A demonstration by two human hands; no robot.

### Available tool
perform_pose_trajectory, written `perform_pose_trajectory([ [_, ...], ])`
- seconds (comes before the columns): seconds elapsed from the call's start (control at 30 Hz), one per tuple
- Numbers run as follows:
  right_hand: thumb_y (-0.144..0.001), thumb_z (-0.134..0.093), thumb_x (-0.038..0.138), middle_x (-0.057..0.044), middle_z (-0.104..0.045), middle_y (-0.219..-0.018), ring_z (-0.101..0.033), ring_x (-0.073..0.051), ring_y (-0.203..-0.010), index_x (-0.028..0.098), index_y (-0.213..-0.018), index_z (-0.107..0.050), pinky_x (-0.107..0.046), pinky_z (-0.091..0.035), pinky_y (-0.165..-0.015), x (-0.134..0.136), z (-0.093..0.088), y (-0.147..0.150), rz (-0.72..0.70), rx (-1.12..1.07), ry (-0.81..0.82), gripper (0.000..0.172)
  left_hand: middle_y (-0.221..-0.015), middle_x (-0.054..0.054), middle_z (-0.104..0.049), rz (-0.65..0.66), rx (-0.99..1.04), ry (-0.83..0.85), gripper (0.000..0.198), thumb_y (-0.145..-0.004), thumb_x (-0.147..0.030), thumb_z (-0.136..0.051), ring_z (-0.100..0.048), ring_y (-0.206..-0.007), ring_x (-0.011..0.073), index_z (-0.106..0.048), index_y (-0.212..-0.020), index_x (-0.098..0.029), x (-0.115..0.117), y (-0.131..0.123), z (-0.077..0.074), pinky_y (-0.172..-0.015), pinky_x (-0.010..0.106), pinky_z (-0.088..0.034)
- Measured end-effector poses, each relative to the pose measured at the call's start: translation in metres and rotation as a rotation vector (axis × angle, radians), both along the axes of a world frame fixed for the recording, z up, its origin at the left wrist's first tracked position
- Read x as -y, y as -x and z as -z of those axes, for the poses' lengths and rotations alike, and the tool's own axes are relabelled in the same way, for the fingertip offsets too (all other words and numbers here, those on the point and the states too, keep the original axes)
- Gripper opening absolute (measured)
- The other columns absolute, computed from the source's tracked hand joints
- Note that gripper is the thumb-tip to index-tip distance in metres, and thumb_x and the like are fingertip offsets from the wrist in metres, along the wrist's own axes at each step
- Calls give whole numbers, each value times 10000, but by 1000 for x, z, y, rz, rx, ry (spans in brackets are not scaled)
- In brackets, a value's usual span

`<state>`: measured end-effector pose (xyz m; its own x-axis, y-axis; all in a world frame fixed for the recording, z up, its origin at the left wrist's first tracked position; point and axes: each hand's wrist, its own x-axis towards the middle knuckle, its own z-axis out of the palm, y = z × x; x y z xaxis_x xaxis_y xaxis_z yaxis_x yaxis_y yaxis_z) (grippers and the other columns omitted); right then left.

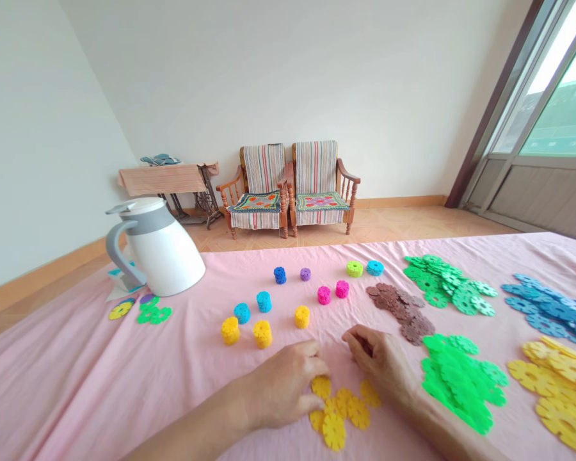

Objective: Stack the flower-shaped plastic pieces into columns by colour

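My left hand rests on the pink cloth with its fingers curled; fingertips and thumb pinch a yellow snowflake disc at the top of a small cluster of loose yellow discs. My right hand lies just right of that cluster. Its fingers are curled over something dark that I cannot make out. Beyond both hands stand short stacks of discs: three yellow stacks, two light blue, two pink, and single dark blue, purple, lime and cyan ones.
Loose piles lie to the right: brown, two green, blue and yellow. A white jug stands at the far left with a few flat discs beside it. Two wooden chairs stand by the wall.
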<state>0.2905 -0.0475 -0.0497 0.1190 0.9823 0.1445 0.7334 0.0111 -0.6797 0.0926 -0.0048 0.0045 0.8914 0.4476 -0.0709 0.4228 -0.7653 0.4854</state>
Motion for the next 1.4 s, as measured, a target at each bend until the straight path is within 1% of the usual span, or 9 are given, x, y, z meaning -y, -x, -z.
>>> perform_pose_trajectory([
  [0.23,-868,-375,356,2,-558,-575,-487,-128,-531,179,-687,-570,-238,-290,-503,-1,-2,0,-3,10,3,319,-893,-1,-555,-69,-7,36,272,-654,-133,-718,-549,-751,144,-598,-889,-196,-1,-1,-2,-631,211,-434],
  [0.4,-871,-368,365,-1,-569,-575,-498,-133,-531,181,-707,-586,-238,-296,-501,0,-3,0,-4,3,9,329,-823,-10,-555,-67,-7,-4,166,-668,-144,-671,-540,-730,147,-568,-787,-196,0,-2,2,-642,227,-415],
  [0.6,-871,-369,367,3,-562,-574,-491,-131,-531,181,-707,-586,-236,-293,-500,0,-1,0,-4,14,4,330,-768,-7,-554,-93,57,-31,154,-611,-102,-597,-526,-685,145,-513,-705,-190,6,-3,5,-583,224,-395],
  [0.7,-871,-367,362,5,-563,-576,-494,-130,-535,183,-703,-586,-235,-292,-501,0,-2,0,-6,21,12,329,-773,-7,-568,-156,100,-82,174,-616,-98,-569,-536,-698,150,-539,-756,-196,-7,0,-3,-606,233,-399],
  [0.83,-870,-368,357,9,-566,-573,-496,-126,-529,182,-709,-589,-234,-287,-498,0,-5,1,-3,35,24,325,-802,7,-579,-308,166,-206,146,-650,-141,-571,-551,-747,169,-554,-787,-190,-44,3,-17,-657,255,-406],
  [0.93,-865,-372,344,11,-566,-569,-499,-122,-525,179,-704,-586,-231,-286,-498,1,-7,1,-5,42,23,314,-774,4,-573,-309,153,-214,146,-641,-160,-603,-558,-721,166,-566,-781,-181,-71,1,-21,-630,248,-404],
  [1.0,-862,-372,335,10,-565,-569,-498,-120,-525,178,-697,-581,-230,-288,-498,2,-8,1,-10,46,20,309,-764,-5,-574,-286,137,-213,173,-621,-159,-626,-560,-705,162,-578,-785,-180,-81,-1,-19,-623,242,-399],
  [1.2,-867,-357,342,1,-583,-584,-507,-129,-530,181,-718,-595,-239,-288,-500,1,-6,1,-20,48,18,324,-744,-8,-578,-225,87,-214,186,-613,-173,-640,-561,-707,168,-593,-792,-179,-87,-7,-10,-605,239,-376],
  [1.4,-864,-354,349,-4,-592,-589,-518,-132,-538,179,-718,-602,-240,-290,-505,1,-8,1,-20,53,16,335,-760,-2,-568,-196,70,-216,123,-663,-174,-594,-555,-713,169,-592,-786,-171,-86,-7,-7,-612,245,-371],
])
